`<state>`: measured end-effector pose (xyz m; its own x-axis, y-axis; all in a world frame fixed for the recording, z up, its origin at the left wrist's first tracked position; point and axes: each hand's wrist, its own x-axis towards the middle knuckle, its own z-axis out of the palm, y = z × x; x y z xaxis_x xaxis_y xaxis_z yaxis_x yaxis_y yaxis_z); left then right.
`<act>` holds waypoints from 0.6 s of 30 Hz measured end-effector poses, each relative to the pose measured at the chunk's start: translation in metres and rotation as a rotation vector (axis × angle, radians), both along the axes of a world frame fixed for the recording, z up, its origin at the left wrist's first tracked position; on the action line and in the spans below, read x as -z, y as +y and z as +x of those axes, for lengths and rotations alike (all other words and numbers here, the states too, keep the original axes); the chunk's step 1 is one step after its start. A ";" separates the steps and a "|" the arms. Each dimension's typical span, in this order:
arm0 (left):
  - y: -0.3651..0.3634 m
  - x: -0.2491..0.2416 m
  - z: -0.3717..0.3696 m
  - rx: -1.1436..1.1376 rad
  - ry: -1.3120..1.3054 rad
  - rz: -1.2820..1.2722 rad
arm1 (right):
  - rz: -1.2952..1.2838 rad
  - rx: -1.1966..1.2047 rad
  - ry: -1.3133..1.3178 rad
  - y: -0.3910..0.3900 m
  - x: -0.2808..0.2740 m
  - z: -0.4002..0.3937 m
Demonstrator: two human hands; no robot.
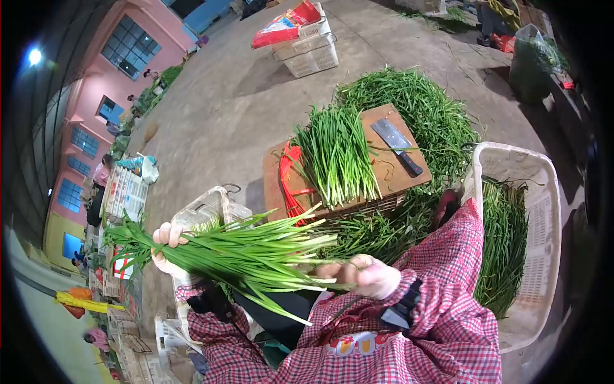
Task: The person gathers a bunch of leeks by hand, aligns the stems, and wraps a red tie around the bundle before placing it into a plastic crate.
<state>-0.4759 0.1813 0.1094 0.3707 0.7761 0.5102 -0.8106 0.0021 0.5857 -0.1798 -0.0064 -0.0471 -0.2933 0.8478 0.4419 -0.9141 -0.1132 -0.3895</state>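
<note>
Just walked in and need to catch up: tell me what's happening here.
The left hand grips a bunch of green stalks near its leafy end, while the right hand is at the pale ends. Another bunch lies on a board beside a cleaver and red strips. Beyond the board is a heap of greens; a crate with more stands to the right.

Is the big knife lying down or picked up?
Lying down: the knife rests flat on the board, beside the pile of green stalks.

pink wall [167, 35], barred window [131, 48]; red bag [284, 29] on white crates [310, 59]
</note>
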 end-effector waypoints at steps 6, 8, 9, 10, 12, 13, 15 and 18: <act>0.007 0.006 -0.022 0.105 -0.186 -0.063 | 0.030 -0.108 -0.539 -0.027 0.012 0.095; 0.004 0.005 -0.020 0.013 -0.139 -0.056 | 0.161 -0.129 -1.409 -0.029 0.024 0.120; 0.004 0.005 -0.020 0.016 -0.158 -0.028 | 0.162 -0.135 -1.408 -0.029 0.021 0.119; 0.004 0.005 -0.020 0.025 -0.172 -0.003 | 0.148 -0.031 -1.500 -0.031 0.013 0.114; 0.009 0.009 -0.028 -0.058 -0.118 -0.006 | 0.129 0.192 -1.690 -0.027 -0.009 0.104; 0.008 0.011 -0.032 -0.150 -0.061 -0.011 | 0.122 0.299 -1.780 -0.024 -0.016 0.095; 0.006 0.007 -0.027 -0.047 -0.050 0.003 | -0.014 0.270 -1.225 -0.011 -0.022 0.066; 0.006 0.002 -0.019 0.104 -0.022 0.030 | -0.141 0.088 -0.787 0.008 -0.046 0.021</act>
<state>-0.4951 0.1873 0.1071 0.4369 0.7182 0.5417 -0.8194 0.0692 0.5691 -0.1587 0.0017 -0.0012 -0.4038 0.9146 0.0209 -0.3855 -0.1495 -0.9105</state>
